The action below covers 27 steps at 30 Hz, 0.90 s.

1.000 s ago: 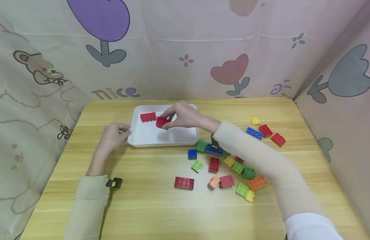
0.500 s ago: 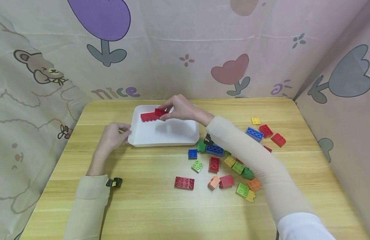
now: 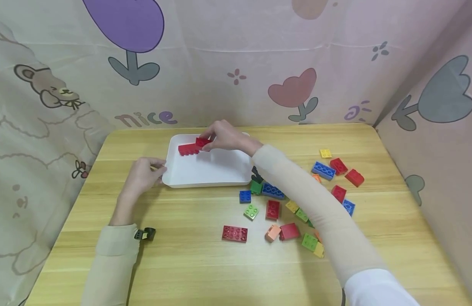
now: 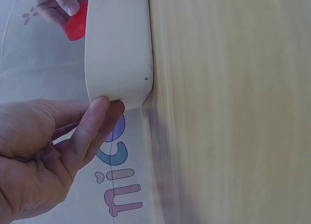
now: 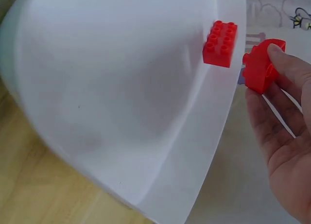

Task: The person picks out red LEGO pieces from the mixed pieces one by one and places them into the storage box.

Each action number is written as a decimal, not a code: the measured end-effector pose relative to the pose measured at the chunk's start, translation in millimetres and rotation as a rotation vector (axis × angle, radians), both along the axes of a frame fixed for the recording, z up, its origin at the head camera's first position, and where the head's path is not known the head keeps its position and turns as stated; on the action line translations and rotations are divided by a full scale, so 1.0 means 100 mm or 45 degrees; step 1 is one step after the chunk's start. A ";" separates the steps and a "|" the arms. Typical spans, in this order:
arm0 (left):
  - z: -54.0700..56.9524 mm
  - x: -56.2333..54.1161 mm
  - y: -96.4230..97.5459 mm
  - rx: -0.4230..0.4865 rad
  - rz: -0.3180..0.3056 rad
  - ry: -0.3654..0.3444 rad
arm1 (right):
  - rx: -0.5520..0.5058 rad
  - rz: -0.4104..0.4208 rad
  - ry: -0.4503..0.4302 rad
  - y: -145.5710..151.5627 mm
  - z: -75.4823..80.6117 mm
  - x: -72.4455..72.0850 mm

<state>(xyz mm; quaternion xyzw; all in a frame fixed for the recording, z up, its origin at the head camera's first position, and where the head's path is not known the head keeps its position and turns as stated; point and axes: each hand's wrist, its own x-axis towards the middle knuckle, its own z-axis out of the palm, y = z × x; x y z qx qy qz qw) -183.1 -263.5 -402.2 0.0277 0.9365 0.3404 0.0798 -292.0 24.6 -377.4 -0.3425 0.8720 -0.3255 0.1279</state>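
Note:
Above the far side of the white tray, my right hand pinches a red toy brick between thumb and fingers. The right wrist view shows this red brick has a rounded side and studs, and it is apart from the tray's rim. A second, rectangular red brick lies in the tray near its far left, studs turned to one side. My left hand holds the tray's left end, its fingertips at the rim; in the left wrist view they meet the tray's outer wall.
Right of the tray, loose bricks lie scattered, among them a blue brick, a light green brick and a yellow one. A dark red brick lies nearer on the wooden table. A printed curtain hangs behind.
My right hand has carried the red brick up and slightly left, toward the tray's far side beside the other red brick. The left hand has stayed at the tray's left end.

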 end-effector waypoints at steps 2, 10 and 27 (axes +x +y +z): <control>0.00 0.00 0.00 -0.003 -0.001 0.002 | 0.013 -0.010 -0.002 -0.01 -0.02 -0.02; 0.00 -0.01 0.00 0.003 0.002 -0.012 | 0.112 -0.043 -0.015 -0.08 -0.08 -0.11; -0.01 0.00 0.01 -0.021 -0.004 0.005 | 0.310 -0.100 -0.059 -0.16 -0.23 -0.17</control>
